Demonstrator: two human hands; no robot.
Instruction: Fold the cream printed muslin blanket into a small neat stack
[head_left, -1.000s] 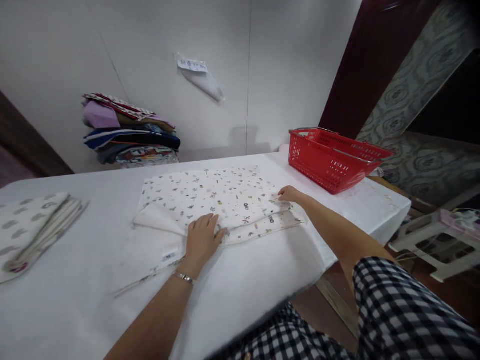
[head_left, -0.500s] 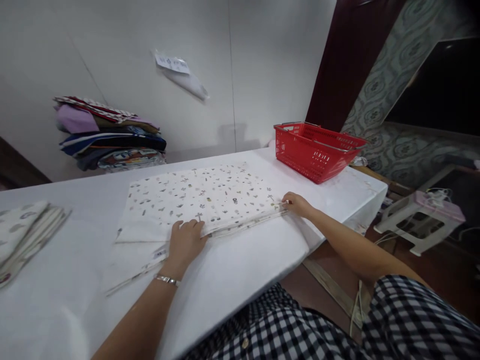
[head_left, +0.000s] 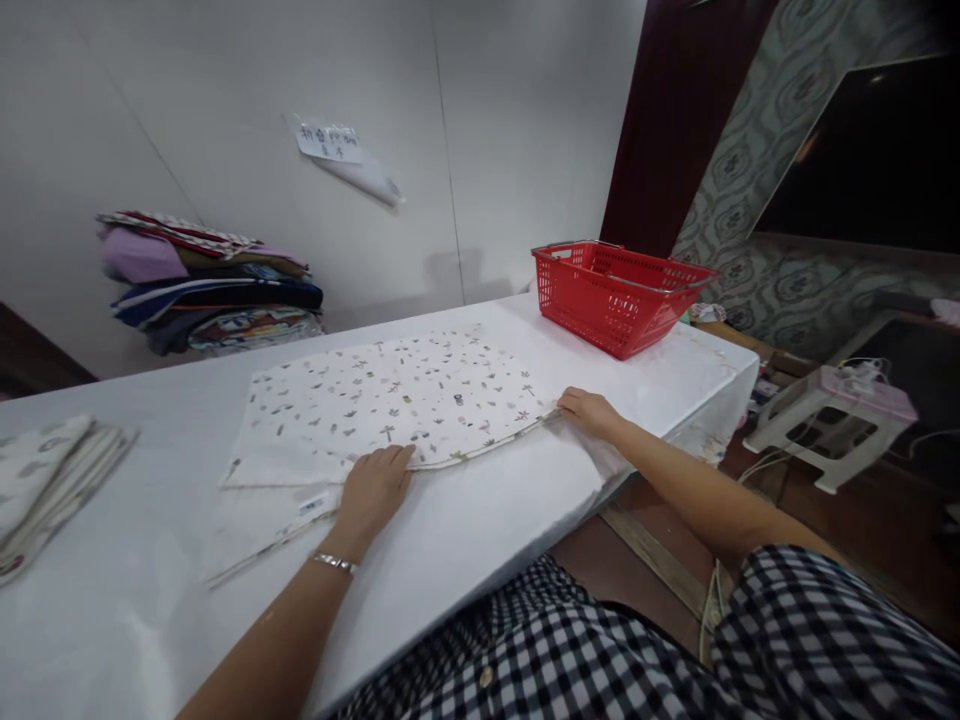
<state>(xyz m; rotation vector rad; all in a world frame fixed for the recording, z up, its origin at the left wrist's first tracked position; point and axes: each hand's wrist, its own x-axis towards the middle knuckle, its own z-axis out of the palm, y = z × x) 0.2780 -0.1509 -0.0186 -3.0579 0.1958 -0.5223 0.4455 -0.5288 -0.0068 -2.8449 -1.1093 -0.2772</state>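
A white cloth (head_left: 405, 390) with small printed palm trees and other motifs lies spread in folded layers on the white-covered table. My left hand (head_left: 373, 485), a silver bracelet at its wrist, has its fingers closed over the cloth's near edge. At the near right corner, my right hand (head_left: 589, 411) pinches the edge between thumb and fingers. The stretch of edge between both hands hangs slightly curved. To the left of my left hand, a lower layer sticks out at an angle and bears a small white label (head_left: 313, 504).
A red plastic basket (head_left: 622, 305) stands at the table's far right. Folded printed cloth (head_left: 56, 480) lies at the left edge. Behind the table rises a pile of folded fabrics (head_left: 217, 285) against the wall. A white and pink stool (head_left: 840, 420) stands on the floor at right.
The near edge between my hands now looks evened into one thin line, where several layers showed apart. My right hand has closed more fully on the corner. The view has shifted slightly.
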